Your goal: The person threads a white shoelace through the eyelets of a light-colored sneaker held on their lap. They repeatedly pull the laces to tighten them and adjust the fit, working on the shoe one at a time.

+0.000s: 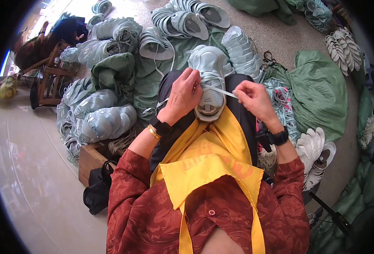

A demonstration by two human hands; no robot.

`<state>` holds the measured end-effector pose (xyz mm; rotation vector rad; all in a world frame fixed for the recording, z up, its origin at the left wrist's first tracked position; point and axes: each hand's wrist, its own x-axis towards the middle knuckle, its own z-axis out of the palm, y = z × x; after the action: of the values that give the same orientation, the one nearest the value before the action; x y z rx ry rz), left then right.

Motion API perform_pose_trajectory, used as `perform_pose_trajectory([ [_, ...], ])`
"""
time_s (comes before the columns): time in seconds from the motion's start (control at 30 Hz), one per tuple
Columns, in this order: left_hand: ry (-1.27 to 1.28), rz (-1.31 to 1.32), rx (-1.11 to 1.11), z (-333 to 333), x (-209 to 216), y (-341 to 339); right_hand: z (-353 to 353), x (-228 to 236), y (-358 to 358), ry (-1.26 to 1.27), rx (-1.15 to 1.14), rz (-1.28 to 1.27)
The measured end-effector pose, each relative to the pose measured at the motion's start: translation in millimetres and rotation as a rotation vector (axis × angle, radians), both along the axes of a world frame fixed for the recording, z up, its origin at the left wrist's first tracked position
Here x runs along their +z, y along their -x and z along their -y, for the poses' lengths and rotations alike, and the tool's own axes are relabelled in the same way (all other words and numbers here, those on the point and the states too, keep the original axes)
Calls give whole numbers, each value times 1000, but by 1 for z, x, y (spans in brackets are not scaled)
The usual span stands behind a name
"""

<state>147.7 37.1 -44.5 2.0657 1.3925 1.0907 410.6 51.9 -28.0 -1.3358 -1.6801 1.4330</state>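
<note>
I see the right hand (254,98) pinching a flat white lace (219,90); the left hand (181,95) is curled, its hold unclear to me. The pale shoe (211,76) lies between both hands, between dark-trousered knees (241,79).

Mint shoe (213,99), yellow apron (204,148)

From here the shoe is pale blue-green with a dotted toe, its lace (221,90) whitish. The apron is bright yellow with orange-red print; the shirt (130,218) is rust-red, leafy in tone-on-tone. Trousers (248,127) look near-black, the bulging sack (318,95) green, the crate (89,163) brown, the bracelet (154,132) gold.
</note>
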Motion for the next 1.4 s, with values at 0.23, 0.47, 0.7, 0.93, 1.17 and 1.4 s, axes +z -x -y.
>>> perform_pose_trajectory([
  [0.23,180,214,28,5,3,0,-7,0,-1,-81,-8,176],
  [0.47,233,136,43,14,5,3,-27,10,41,-433,11,239],
  [0.7,282,158,60,17,4,4,-28,0,48,-384,14,128],
  [0.93,343,168,46,14,8,7,-50,-10,33,202,180,-191],
  [1.17,275,143,34,13,5,7,-58,-15,38,48,303,-99],
  [1.4,324,136,-66,15,20,22,-56,-8,37,-86,313,105],
])
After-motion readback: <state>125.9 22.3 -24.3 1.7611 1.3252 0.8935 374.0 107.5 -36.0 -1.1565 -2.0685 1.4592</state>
